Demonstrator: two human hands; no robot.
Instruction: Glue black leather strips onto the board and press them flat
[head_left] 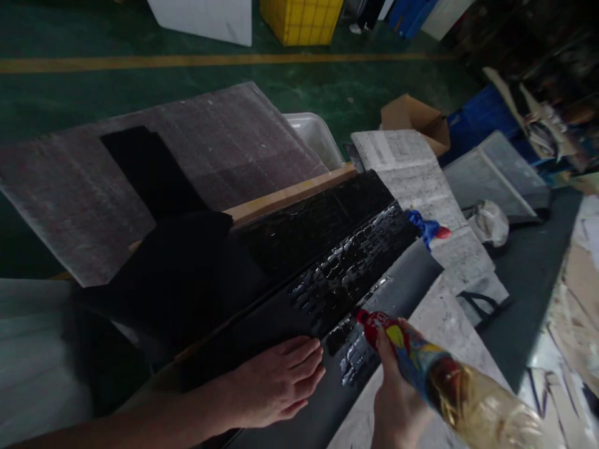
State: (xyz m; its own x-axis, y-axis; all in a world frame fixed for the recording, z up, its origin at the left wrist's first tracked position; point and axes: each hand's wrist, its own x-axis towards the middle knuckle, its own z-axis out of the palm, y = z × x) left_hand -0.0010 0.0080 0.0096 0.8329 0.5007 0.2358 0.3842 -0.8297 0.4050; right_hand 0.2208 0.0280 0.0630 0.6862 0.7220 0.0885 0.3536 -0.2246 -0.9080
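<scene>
My right hand (400, 399) is wrapped around a plastic bottle (472, 399) with a red cap, a colourful label and a clear, amber-looking body. The bottle is tilted, its capped tip down at a black strip of sheet material (412, 280). Glossy wet lines in a net-like pattern (350, 255) cover parts of several overlapping black strips. My left hand (281, 377) lies palm down on the black material, left of the bottle tip, fingers extended and holding nothing. More black pieces (154, 181) lie to the left, over a worn board.
The worn grey board (224, 137) and a wooden bar (294, 193) lie beyond the strips. Stained cardboard (402, 162) and a blue and red item (428, 227) are at the right. A cardboard box (414, 121), white tub (318, 134) and yellow crate (302, 22) stand farther off.
</scene>
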